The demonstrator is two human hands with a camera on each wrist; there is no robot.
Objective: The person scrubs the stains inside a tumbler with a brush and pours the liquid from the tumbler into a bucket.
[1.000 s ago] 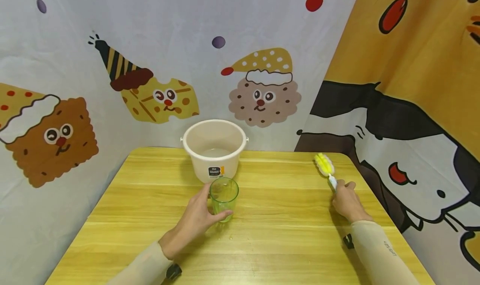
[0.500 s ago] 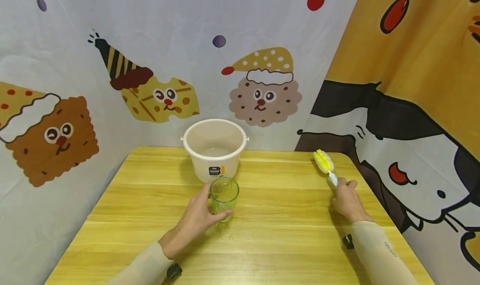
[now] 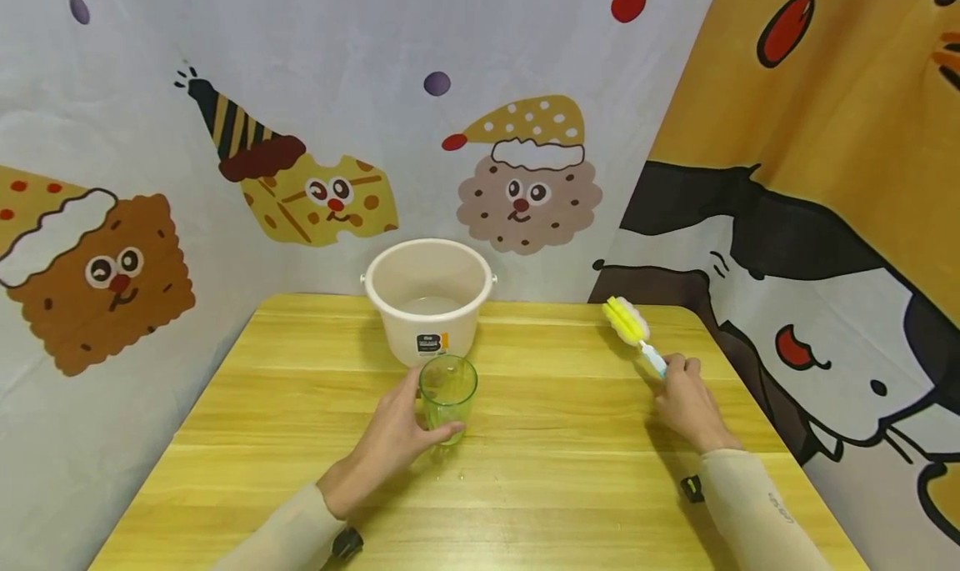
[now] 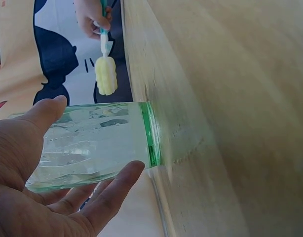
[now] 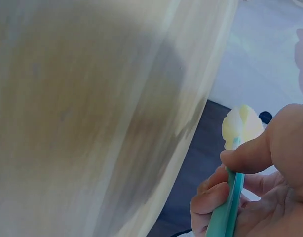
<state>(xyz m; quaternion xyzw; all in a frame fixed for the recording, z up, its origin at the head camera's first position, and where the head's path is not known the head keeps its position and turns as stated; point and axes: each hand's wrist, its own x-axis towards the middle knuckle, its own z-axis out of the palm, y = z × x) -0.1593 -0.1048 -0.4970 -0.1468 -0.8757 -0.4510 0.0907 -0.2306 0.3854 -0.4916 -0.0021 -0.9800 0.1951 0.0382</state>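
Observation:
My left hand [image 3: 386, 433] holds a clear green drinking glass [image 3: 448, 392], thumb on one side and fingers on the other. The glass stands upright on the table, with drops of water on its wall in the left wrist view. At the right, my right hand [image 3: 692, 404] grips a sponge bottle brush [image 3: 628, 321] by its handle. Its yellow and white sponge head points away from me and to the left, raised off the table. In the right wrist view the teal brush handle [image 5: 228, 205] runs between thumb and curled fingers.
Behind the glass, near the table's back edge, stands a cream bucket [image 3: 401, 329] with some liquid visible at its bottom. The wooden table [image 3: 540, 471] has small wet drops near the glass. A cartoon-printed cloth [image 3: 337, 37] hangs behind and beside it.
My right hand has brought the brush up and to the left, and its head has swung further left. The left hand, glass and bucket have stayed where they were.

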